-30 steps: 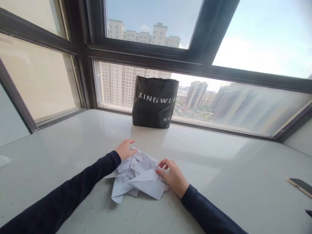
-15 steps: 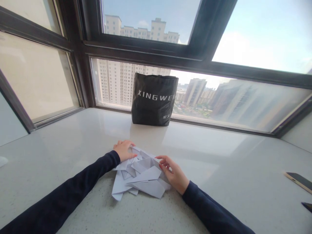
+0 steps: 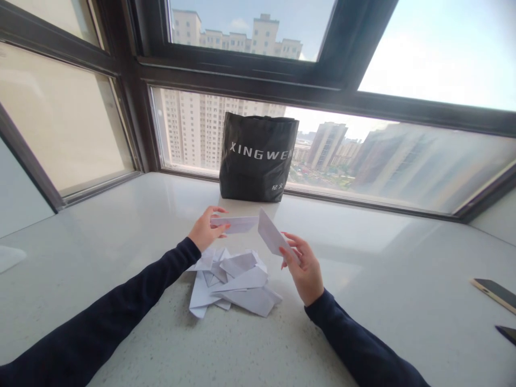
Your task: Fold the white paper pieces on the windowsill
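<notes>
A pile of folded white papers (image 3: pixel 234 285) lies on the pale stone sill in front of me. My left hand (image 3: pixel 206 230) is raised above the pile and pinches one folded white paper (image 3: pixel 237 223) by its left end. My right hand (image 3: pixel 303 263) is lifted to the right of the pile and grips a second folded white paper (image 3: pixel 271 235), which tilts up toward the left. The two held papers nearly meet in the air. Both arms wear dark sleeves.
A black bag (image 3: pixel 256 159) with white lettering stands upright against the window behind the pile. A phone (image 3: pixel 495 293) lies at the right edge of the sill (image 3: pixel 121 226), and a dark object (image 3: pixel 507 333) sits just below it. Dark window frames close the back and left.
Both hands have risen off the pile, each lifting one folded paper. Earlier they rested on the heap's far and right sides.
</notes>
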Demonstrator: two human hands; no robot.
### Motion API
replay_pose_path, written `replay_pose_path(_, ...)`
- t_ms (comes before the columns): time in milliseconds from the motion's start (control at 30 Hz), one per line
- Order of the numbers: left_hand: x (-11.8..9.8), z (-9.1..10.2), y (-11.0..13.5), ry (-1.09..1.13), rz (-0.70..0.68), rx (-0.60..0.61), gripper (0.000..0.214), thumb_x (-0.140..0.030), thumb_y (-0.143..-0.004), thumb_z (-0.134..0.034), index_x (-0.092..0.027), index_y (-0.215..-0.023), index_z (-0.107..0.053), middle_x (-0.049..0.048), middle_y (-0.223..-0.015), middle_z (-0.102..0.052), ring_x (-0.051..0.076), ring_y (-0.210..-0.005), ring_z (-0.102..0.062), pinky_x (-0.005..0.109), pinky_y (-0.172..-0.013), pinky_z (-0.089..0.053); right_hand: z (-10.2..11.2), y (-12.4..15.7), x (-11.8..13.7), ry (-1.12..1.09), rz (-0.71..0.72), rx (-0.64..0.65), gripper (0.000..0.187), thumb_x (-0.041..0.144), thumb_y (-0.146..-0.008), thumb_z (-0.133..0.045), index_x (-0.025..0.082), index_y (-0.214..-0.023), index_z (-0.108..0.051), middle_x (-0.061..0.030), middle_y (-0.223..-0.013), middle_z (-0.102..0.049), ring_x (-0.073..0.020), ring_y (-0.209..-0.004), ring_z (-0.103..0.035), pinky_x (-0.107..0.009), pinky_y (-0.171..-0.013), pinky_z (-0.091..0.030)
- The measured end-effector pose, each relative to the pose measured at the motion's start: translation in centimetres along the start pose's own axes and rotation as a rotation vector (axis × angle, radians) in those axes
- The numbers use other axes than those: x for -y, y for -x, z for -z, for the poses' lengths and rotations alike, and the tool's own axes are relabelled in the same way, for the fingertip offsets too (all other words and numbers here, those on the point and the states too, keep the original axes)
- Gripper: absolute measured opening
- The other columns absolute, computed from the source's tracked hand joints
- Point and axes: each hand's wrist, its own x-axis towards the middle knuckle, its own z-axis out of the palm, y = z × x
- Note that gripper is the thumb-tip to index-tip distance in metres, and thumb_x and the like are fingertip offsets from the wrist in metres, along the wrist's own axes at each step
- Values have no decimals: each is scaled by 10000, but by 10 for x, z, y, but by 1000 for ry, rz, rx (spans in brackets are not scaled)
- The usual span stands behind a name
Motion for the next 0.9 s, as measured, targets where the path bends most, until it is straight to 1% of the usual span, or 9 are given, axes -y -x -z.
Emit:
replay_pose_path(133, -4, -11, 9, 210, 9, 199, 385, -249, -705, -557, -154, -1038, -390, 28, -860, -518, 131, -671, -605, 305, -618, -534, 3, 2, 3, 116, 122, -7, 231, 272, -806, -469, 207, -1026, -493, -15, -777, -592, -105, -528, -517, -260, -524, -466)
replay_pose_path(267, -3, -17, 14, 320, 36, 409, 450, -214, -641, -620, -139, -1043, -431, 18, -811, -558, 98, -571, -582, 257, -553, -510, 3, 4, 4, 262, 185, 103, 147, 272, -810, -465, 203, -869, -580, -36, -803, -637, -147, -645, -566, -272, -587, -456)
replay_pose_path(333, -3, -17, 16, 358, 43, 483, 519, -178, -596, -655, -147, -1063, -431, 22, -840, -571, 92, -578, -582, 243, -564, -496, 1, 4, 4, 341, 216, 138, 156, 275, -812, -462, 203, -833, -599, -37, -767, -646, -167, -702, -570, -290, -632, -445)
replay_pose_path(467, -5, -17, 18, 407, 30, 584, 622, -136, -546, -689, -163, -1106, -419, 40, -917, -577, 131, -707, -603, 267, -658, -481, -1, 4, 4, 437, 244, 154, 158, 263, -818, -455, 211, -825, -604, -30, -776, -659, -164, -677, -564, -317, -672, -420)
replay_pose_path(600, -8, -20, 21, 355, 19, 583, 502, -207, -605, -674, -148, -1065, -483, 63, -947, -582, 133, -691, -597, 277, -637, -482, -3, 5, 5, 479, 224, 161, 151, 260, -818, -455, 217, -817, -600, -25, -763, -650, -162, -657, -544, -308, -650, -414)
replay_pose_path(700, -9, -20, 21, 330, 24, 513, 359, -281, -661, -628, -118, -967, -535, 70, -912, -593, 142, -700, -589, 288, -635, -488, -2, 5, 4, 516, 239, 74, 163, 289, -792, -496, 209, -903, -585, -40, -800, -616, -178, -706, -527, -331, -690, -409)
replay_pose_path(800, -11, -18, 19, 323, 23, 484, 352, -292, -656, -628, -112, -947, -542, 69, -905, -598, 147, -709, -587, 279, -632, -493, -1, 3, 0, 505, 231, -42, 399, 362, -729, -567, 191, -1083, -494, -89, -986, -550, -221, -858, -506, -370, -744, -403)
replay_pose_path(833, -12, -17, 18, 319, 23, 481, 356, -289, -651, -631, -112, -948, -543, 67, -903, -600, 146, -706, -588, 276, -628, -494, -1, 2, -2, 480, 208, -39, 442, 379, -718, -576, 189, -1104, -473, -96, -1010, -540, -226, -879, -503, -370, -743, -406)
replay_pose_path(900, -12, -16, 17, 307, 22, 482, 355, -278, -642, -636, -113, -944, -550, 63, -888, -605, 148, -698, -591, 277, -622, -498, 0, 1, -5, 422, 141, 37, 368, 388, -729, -562, 192, -1036, -510, -78, -944, -575, -215, -842, -522, -352, -721, -416)
